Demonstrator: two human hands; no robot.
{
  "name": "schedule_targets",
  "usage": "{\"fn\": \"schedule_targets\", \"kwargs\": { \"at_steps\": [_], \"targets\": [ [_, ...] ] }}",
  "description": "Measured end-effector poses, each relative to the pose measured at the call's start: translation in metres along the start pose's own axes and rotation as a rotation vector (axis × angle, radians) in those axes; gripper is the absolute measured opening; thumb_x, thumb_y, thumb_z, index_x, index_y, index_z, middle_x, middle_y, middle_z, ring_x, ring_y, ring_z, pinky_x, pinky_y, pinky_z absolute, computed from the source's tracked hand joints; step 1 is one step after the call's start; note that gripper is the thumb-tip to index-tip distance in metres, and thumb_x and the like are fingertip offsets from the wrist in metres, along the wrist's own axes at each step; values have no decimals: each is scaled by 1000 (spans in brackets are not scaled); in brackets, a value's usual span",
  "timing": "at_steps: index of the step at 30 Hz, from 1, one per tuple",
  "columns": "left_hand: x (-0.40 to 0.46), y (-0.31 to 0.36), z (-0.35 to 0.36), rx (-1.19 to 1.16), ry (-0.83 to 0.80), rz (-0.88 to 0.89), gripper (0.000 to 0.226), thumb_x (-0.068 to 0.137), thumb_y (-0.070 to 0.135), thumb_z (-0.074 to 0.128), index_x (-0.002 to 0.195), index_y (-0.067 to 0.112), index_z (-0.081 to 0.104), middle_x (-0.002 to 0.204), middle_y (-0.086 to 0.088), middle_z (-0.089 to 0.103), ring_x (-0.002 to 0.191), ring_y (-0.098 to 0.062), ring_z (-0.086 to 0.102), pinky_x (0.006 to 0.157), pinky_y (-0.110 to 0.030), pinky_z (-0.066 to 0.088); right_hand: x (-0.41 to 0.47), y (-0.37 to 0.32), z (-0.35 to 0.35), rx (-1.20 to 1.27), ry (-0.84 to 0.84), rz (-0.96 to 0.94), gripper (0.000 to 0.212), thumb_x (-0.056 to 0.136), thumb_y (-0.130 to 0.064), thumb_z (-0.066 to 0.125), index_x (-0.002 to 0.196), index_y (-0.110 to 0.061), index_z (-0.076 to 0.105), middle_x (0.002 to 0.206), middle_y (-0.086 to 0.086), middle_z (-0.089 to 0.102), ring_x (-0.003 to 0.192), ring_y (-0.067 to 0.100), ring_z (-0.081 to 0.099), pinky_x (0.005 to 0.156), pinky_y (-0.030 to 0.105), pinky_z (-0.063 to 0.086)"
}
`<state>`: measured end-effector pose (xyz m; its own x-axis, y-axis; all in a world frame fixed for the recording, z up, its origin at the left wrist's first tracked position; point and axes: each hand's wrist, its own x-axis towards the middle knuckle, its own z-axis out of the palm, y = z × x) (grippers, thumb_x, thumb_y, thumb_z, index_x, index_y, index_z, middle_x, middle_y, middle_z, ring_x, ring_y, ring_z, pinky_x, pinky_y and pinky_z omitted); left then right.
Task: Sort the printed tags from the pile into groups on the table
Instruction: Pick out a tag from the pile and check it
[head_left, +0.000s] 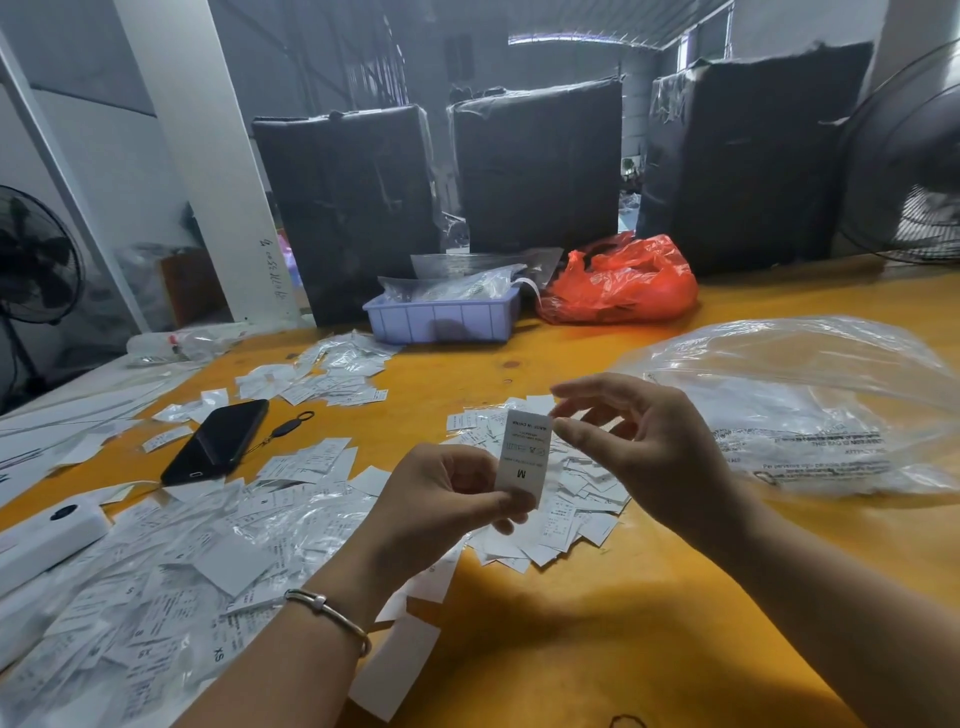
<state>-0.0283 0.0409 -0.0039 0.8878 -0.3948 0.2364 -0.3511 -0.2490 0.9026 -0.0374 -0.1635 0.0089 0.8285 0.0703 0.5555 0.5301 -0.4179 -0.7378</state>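
My left hand (447, 499) pinches the lower end of a white printed tag (523, 452) marked "M", held upright above the table. My right hand (639, 447) hovers at the tag's top right corner, thumb and forefinger close to its edge; whether they touch it is unclear. Under both hands lies a heap of white tags (566, 514). A larger spread of tags mixed with clear film (171, 582) covers the near left. A smaller group of tags (322, 379) sits farther back on the left.
The table is orange (597, 623). A black phone (218, 441) with a strap lies left of centre, a white device (52, 535) at the left edge. A big clear plastic bag (810, 405) lies right. A lilac tray (441, 317) and red bag (618, 286) stand behind.
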Motion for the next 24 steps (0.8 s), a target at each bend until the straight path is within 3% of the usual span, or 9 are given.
{"fn": "schedule_targets", "kwargs": {
  "at_steps": [3,7,11,14,18,24],
  "targets": [
    [0,-1,0,10,-9,-18,17,73,17,79,88,9,76,78,-5,76,63,-16,69,63,-19,55,0,0,1,12,-56,51,28,84,-19,70,112,-18,67,92,-4,70,84,13,65,73,41,56],
    [1,0,3,21,-33,-36,17,72,21,78,86,13,77,79,-2,76,63,-15,70,63,-20,56,-2,-3,1,115,-36,30,14,80,-3,73,88,-14,74,80,6,73,78,25,68,72,46,56],
    [0,0,3,66,-45,-55,6,78,20,79,83,23,78,78,3,77,64,-13,71,61,-16,54,-4,-1,3,14,3,-66,13,77,1,74,79,-11,76,72,-1,72,66,14,64,59,31,54],
    [-1,0,2,120,-53,-62,7,81,22,77,83,29,77,79,6,77,68,-14,73,59,-17,52,-5,-1,7,-35,27,-113,14,76,1,74,82,-11,75,72,-5,70,63,7,58,53,16,45],
    [-1,1,4,109,-57,-75,6,81,24,76,83,29,76,80,6,77,70,-15,74,56,-14,50,-5,0,9,-55,35,-135,27,78,-1,74,100,-16,73,79,-4,71,67,9,61,56,14,47],
    [0,-1,3,99,-43,-77,8,80,23,77,84,30,76,80,7,77,70,-13,74,56,-15,51,-7,2,11,-65,-38,-125,22,79,-1,73,93,-17,77,82,-3,73,70,13,61,58,27,50]
  ]
}}
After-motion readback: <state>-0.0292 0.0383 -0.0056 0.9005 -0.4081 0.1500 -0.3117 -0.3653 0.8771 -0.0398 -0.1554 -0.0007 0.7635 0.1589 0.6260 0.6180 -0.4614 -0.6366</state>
